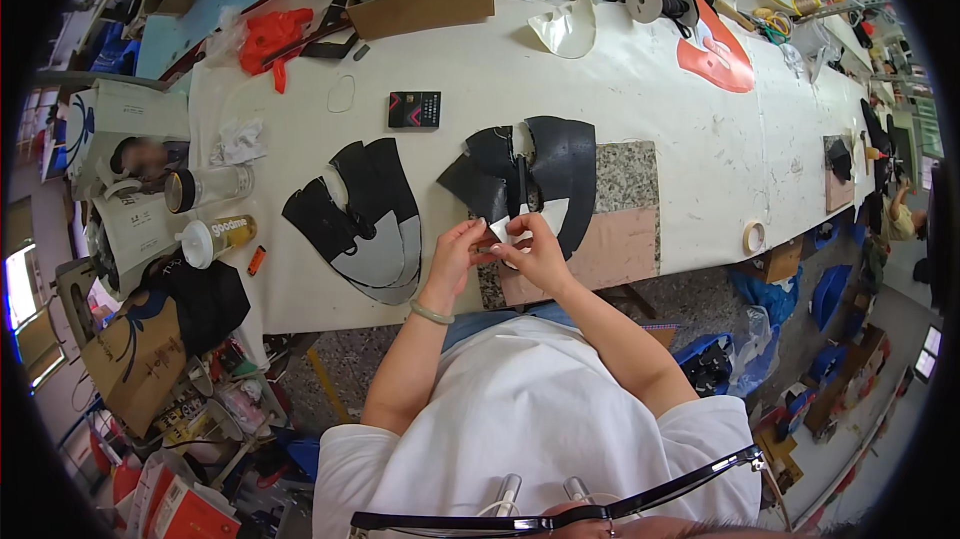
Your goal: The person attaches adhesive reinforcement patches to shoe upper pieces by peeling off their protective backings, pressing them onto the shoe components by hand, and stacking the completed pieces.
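Note:
My left hand [456, 257], with a pale bangle at the wrist, and my right hand [534, 256] meet at the table's near edge. Their fingertips pinch a small white piece [499, 229], its kind too small to make out. Just beyond them lie black curved shoe-upper pieces [567, 164], partly covered by my fingers, with a white patch by my right hand. To the left rests another stack of black and grey upper pieces [375, 214]. Under the right-hand pieces sits a speckled stone slab [628, 179] beside a pinkish board [615, 244].
A black box [414, 110] lies farther back. On the left stand a lidded drink cup [215, 242], a clear jar [215, 188] and an orange lighter [257, 260]. A tape roll [753, 237] is at the right edge. A cardboard box [425, 9] and thread spools line the back.

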Tool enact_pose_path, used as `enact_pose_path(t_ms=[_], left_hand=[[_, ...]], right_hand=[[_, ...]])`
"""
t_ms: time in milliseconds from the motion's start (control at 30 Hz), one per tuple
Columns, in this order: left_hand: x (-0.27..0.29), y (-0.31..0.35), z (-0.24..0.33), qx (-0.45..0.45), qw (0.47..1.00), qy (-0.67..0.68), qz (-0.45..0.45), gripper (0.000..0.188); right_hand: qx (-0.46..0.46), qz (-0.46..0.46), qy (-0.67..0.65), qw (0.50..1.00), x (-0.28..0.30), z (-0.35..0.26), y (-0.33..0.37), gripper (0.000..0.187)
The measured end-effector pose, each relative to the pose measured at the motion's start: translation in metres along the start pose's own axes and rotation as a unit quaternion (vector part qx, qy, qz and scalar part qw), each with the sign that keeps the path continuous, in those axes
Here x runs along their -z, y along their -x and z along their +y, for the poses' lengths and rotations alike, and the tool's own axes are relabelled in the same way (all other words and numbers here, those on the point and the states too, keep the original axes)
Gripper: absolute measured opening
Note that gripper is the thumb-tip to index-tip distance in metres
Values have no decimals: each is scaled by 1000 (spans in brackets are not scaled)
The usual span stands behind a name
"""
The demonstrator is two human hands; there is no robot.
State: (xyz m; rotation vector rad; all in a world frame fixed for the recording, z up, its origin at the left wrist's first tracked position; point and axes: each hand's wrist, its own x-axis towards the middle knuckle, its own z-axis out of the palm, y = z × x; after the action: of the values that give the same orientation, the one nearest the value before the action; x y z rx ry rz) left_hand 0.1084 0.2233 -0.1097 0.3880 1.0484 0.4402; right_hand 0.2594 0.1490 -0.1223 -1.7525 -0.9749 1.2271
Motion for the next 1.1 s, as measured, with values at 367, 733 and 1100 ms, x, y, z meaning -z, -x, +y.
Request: enact_pose_path(t_ms=[367, 733, 1100], left_hand=[[-2, 2, -20, -94, 985, -143, -28, 22], [-14, 4, -25, -171, 946, -274, -17, 24], [46, -8, -39, -121, 986, -110, 33, 19]], right_hand=[[-150, -31, -315, 937, 6, -2, 10, 32], [-242, 31, -348, 905, 21, -24, 14, 25], [-109, 214, -282, 929, 162, -37, -48, 18]])
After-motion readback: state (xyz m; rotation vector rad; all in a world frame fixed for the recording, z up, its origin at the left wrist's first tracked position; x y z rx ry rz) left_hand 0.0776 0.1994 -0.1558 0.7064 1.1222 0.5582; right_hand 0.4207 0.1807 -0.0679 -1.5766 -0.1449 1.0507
